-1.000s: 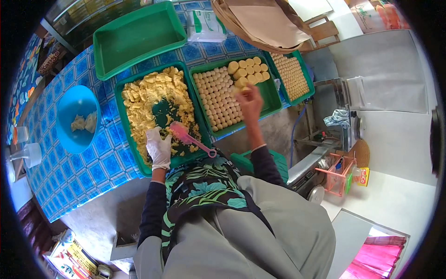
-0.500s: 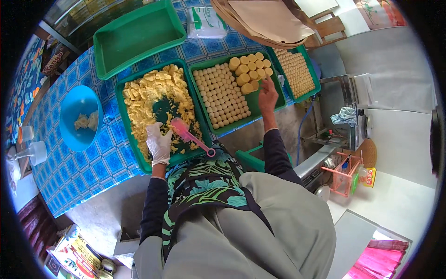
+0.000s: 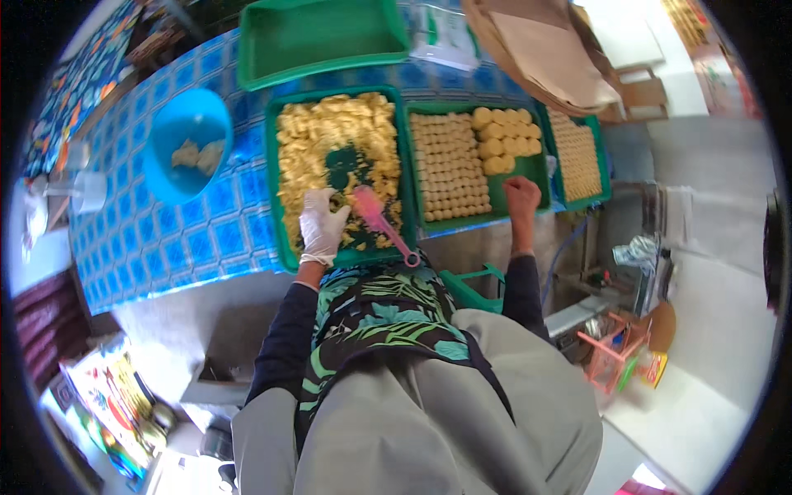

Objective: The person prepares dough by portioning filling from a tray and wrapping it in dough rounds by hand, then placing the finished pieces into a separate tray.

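My left hand (image 3: 322,224), in a thin white glove, is over the near left part of a green tray (image 3: 275,177) of yellow crumbly dough (image 3: 337,124). Its thumb and fingers are apart, with tray and crumbs showing between them. Beside it a pink slotted spoon (image 3: 373,210) lies across the dough, its handle on the near rim. My bare right hand (image 3: 522,198) is curled over the near right corner of a second green tray (image 3: 462,221). Whatever its fingers may hold is hidden. Rows of small pale balls (image 3: 450,165) and larger yellow rounds (image 3: 505,136) fill much of that tray.
A blue bowl (image 3: 177,107) with white lumps stands at left. Behind are a vacant green tray (image 3: 322,37) and a plastic packet (image 3: 445,37). Another tray of small balls (image 3: 576,157) is at right, below a round woven tray (image 3: 487,25). A green stool (image 3: 474,289) is under the table edge.
The view has swung, shifting the table's things rightward and up. My right hand has drawn back from the yellow rounds toward the tray's near edge, its fingers now curled. My left hand stays over the dough.
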A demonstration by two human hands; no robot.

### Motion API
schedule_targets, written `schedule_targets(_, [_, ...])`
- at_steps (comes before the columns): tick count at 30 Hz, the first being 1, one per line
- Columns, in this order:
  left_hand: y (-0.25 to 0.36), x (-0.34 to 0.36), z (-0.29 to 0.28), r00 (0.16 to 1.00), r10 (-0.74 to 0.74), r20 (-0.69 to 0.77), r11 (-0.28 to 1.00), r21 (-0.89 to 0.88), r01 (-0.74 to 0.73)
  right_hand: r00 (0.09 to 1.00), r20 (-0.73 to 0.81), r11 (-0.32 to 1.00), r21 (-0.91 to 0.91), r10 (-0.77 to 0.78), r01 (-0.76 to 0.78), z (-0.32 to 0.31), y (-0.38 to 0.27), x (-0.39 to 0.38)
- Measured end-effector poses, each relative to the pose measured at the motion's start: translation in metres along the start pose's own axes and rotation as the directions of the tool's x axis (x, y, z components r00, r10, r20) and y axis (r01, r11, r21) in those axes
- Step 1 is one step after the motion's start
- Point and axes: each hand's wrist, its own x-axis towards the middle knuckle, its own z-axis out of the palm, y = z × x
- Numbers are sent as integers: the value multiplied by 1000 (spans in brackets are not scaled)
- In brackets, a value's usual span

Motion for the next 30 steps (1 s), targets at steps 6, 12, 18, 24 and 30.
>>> schedule_targets(6, [8, -22, -6, 1000, 10, -15, 1000, 13, -10, 927, -12, 704, 646, -376, 294, -1, -172, -52])
schedule_targets(12, [8, -39, -32, 987, -16, 157, 1000, 21, 13, 797, 465, 921, 245, -386, 302, -3, -236, -98])
schedule_targets(18, [15, -55, -38, 953, -129, 274, 992, 52, 119, 692, 647, 946, 192, -322, 261, -67, -210, -91])
schedule_targets(24, [20, -16, -8, 953, -141, 267, 990, 12, 143, 780, 539, 947, 201, -319, 249, -19, -210, -90])
schedule_targets(30, [31, 68, -1, 961, -130, 243, 987, 126, 101, 890, 377, 961, 200, -256, 192, 33, -237, -55])
